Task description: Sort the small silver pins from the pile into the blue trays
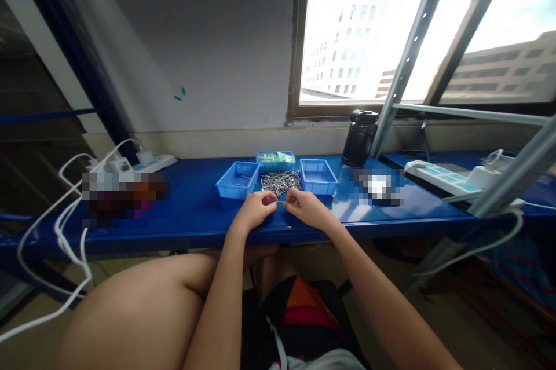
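Observation:
My left hand [256,209] and my right hand [306,207] rest on the front of a blue bench [191,208], fingertips pinched together on one thin metal pin [281,202] held between them. Just beyond the hands lies a heap of several small metal pins [280,181]. A blue tray [237,180] sits left of the heap and another blue tray [318,176] sits right of it. A smaller blue box with green contents [275,157] stands behind the heap.
A black cylindrical bottle [359,137] stands at the back right. White power strips [147,162] [443,178] with white cables [65,225] lie at both ends. Slanted metal shelf posts [408,51] cross the window. Blurred patches hide items on both sides of the bench.

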`<state>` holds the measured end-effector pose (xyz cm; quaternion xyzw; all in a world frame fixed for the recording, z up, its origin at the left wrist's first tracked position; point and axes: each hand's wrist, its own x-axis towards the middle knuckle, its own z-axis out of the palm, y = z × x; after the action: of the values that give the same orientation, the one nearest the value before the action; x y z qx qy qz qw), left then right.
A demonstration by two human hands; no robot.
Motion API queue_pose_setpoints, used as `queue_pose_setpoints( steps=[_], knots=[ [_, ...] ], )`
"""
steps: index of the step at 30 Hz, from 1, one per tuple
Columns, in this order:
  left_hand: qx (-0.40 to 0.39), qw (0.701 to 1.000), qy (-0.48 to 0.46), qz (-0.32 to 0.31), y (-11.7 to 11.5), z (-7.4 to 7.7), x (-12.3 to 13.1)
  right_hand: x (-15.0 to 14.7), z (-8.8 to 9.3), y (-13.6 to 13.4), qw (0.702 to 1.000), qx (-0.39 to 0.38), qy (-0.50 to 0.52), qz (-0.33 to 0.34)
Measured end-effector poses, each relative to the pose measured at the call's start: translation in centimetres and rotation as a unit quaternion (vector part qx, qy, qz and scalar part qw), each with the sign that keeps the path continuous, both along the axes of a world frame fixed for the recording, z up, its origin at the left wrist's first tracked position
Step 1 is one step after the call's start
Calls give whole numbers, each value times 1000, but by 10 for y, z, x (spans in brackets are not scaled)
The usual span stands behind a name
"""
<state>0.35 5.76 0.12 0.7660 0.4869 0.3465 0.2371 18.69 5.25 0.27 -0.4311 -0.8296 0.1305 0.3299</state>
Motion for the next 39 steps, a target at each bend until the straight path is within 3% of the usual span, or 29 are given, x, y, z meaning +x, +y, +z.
queue_pose_setpoints(
  steps=[19, 39],
  knots=[
    [-34, 997, -70, -25, -5, 6, -7, 2, -3, 3, 1000, 14, 9, 2],
    [-58, 997, -19, -38, -5, 6, -2, 4, 0, -1, 1000, 2, 19, 24]
  ],
)
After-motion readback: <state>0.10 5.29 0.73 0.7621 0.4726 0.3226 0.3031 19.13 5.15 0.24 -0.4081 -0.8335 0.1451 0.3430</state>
